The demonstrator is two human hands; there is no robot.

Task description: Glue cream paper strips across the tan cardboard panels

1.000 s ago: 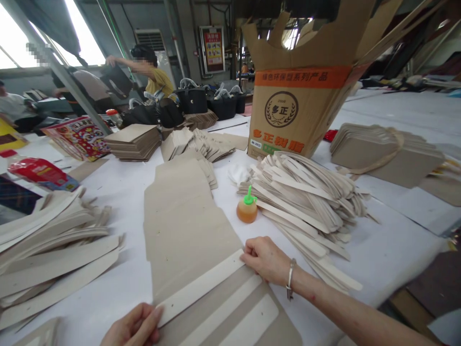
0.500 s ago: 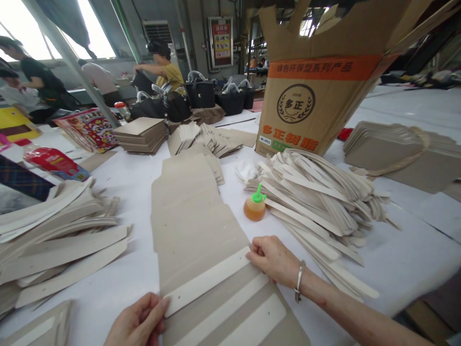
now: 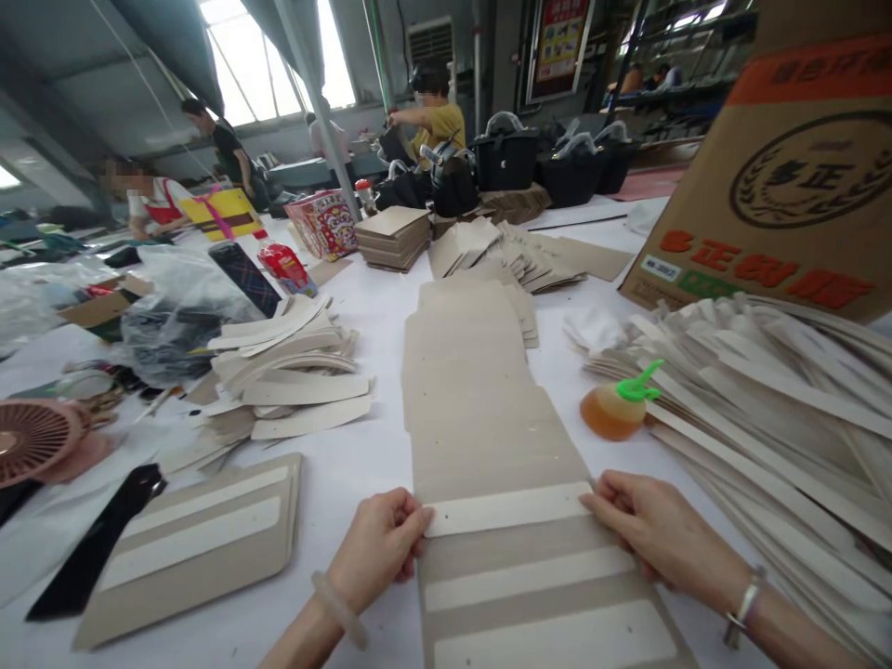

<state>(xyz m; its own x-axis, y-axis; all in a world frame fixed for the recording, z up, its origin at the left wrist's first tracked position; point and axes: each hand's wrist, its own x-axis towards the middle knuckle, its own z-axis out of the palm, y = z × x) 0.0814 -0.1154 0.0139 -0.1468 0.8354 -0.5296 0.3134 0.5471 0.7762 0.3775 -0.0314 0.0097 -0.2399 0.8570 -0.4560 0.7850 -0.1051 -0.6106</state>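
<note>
Head view shows the left hand [image 3: 382, 544] and right hand [image 3: 665, 525] pinching opposite ends of a pale strip [image 3: 507, 509] flat across grey board [image 3: 488, 409], apparently to keep it straight.

White table [image 3: 376, 474], grey boards [image 3: 480, 400], pale strips [image 3: 299, 372], bottle [image 3: 613, 412], carton [image 3: 759, 195]

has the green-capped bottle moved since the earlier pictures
No, the green-capped bottle is still just left of the strip pile; only the view shifted.
</note>
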